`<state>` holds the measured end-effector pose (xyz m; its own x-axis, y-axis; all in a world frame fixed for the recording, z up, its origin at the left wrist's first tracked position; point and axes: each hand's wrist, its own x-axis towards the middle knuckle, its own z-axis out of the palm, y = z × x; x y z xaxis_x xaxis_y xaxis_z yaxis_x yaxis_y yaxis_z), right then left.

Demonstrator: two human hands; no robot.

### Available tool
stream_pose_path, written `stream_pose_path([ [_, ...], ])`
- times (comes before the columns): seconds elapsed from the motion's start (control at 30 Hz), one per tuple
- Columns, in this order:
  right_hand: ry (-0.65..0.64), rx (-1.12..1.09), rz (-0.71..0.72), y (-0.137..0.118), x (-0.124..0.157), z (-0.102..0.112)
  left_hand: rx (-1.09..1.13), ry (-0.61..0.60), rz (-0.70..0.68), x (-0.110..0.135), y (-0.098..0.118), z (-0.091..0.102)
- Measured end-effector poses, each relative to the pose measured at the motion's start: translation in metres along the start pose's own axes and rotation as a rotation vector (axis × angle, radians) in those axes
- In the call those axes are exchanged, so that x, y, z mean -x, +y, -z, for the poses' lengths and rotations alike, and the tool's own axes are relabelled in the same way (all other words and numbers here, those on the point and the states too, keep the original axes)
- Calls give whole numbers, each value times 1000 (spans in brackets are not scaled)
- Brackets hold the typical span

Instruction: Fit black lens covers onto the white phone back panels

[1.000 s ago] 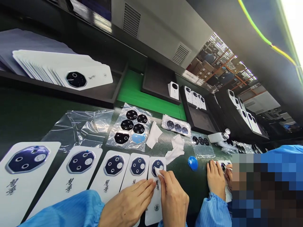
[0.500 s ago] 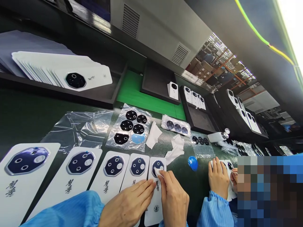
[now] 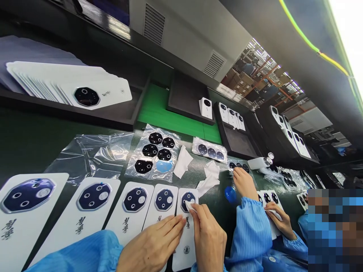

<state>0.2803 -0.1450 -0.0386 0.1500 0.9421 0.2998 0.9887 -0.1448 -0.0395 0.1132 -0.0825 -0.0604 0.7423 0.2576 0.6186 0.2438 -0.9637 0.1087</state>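
My right hand pinches a folded white wiping cloth against the dark camera plate of the nearest-right white phone back cover. My left hand lies with its fingers stretched out and together, fingertips resting on the left edge of that same cover. Further white back covers stand in a row to the left, each with a dark blue octagonal camera plate. The lower parts of some are hidden by my left hand and blue sleeve.
Behind the row lie a bag of black octagonal plates, clear film and loose cloths. Black trays with white covers line the back. A co-worker's hand works at right, near a blue disc and white bottle.
My hands hold nearly the same place, the cloth still on the camera plate. The co-worker's one hand has moved from the covers to the small bag of dark plates.
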Motion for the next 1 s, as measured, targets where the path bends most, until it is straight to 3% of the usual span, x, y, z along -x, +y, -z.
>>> stream_pose_path([
  [0.2,18,-20,-14,1,0,0,-22,25,-19,-1,-2,0],
  [0.37,67,-49,-45,4,3,7,14,-32,11,3,2,-3],
  [0.5,89,-79,-29,-3,8,8,2,-92,-60,6,-5,16],
  [0.67,69,-119,48,-21,6,2,-103,-56,-49,22,-18,38],
  [0.9,73,-106,114,-49,-11,4,-49,33,79,43,-13,16],
  [1.0,110,-54,114,-55,-16,4,-38,37,80,42,-14,18],
])
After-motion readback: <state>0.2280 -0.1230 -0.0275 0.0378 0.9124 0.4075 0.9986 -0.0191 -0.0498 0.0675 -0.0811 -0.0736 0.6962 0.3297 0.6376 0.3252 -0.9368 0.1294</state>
